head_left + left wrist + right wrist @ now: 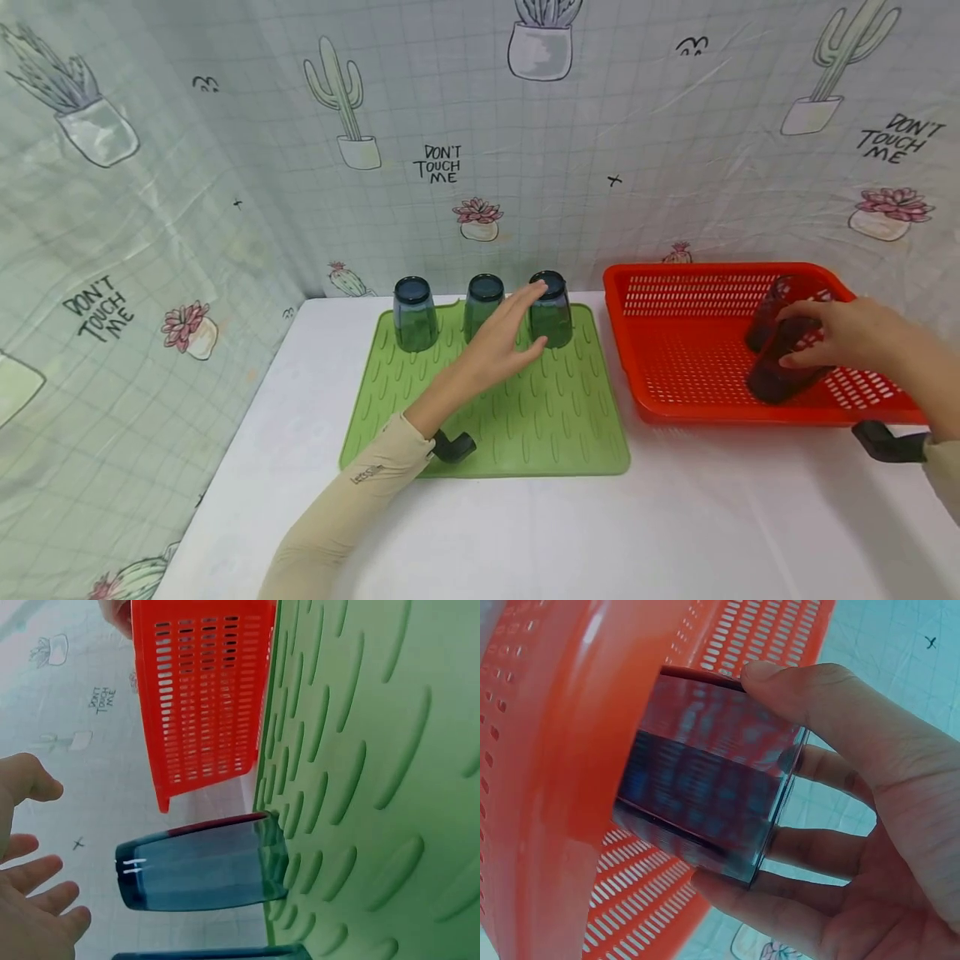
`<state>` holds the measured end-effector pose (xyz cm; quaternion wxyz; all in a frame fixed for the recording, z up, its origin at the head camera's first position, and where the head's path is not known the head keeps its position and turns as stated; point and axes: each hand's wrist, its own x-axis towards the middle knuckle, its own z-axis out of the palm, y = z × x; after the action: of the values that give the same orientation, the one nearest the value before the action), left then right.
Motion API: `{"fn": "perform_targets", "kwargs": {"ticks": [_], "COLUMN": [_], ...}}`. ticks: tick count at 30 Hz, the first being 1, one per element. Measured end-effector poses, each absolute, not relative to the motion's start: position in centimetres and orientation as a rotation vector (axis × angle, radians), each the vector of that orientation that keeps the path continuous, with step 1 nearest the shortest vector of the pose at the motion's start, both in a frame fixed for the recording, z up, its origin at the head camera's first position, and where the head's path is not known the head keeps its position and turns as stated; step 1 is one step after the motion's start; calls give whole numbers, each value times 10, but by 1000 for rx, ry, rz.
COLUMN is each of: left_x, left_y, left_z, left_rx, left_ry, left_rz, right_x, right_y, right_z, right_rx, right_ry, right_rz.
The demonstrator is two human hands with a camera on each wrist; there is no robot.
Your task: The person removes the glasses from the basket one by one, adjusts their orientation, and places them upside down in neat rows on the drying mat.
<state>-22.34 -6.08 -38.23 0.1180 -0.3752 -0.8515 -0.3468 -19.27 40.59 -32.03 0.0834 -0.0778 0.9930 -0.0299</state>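
"What do I have across the top of my head view?"
"I see a pale gridded cloth (420,100), running down the left side too, creased in places. A printed cactus (341,100) stands upper left of centre, a printed potted plant (540,50) at top centre."
"Any lettering?"
"I read 'DON'T TOUCH ME' (438,166) left of centre, again at upper right and middle left, each near a pink succulent print (480,218)."
"And lower down?"
"I get a white tabletop (600,542) along the bottom."
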Motion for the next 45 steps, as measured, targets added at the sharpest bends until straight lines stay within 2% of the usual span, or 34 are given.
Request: {"fn": "perform_targets", "kwargs": {"ticks": [23, 45], "left_x": [-196, -181], "left_y": [-74, -64], "left_z": [-383, -381], "left_rx": [-1149, -1153], "left_ry": [-2522, -2597], "left_rz": [-1051, -1153], "right_x": [-186, -143], "right_y": [365, 316], "right_z": [-317, -286], "right_rx": [-533, -597], "right_ry": [2991, 3233], "right_rz": [-77, -258]}}
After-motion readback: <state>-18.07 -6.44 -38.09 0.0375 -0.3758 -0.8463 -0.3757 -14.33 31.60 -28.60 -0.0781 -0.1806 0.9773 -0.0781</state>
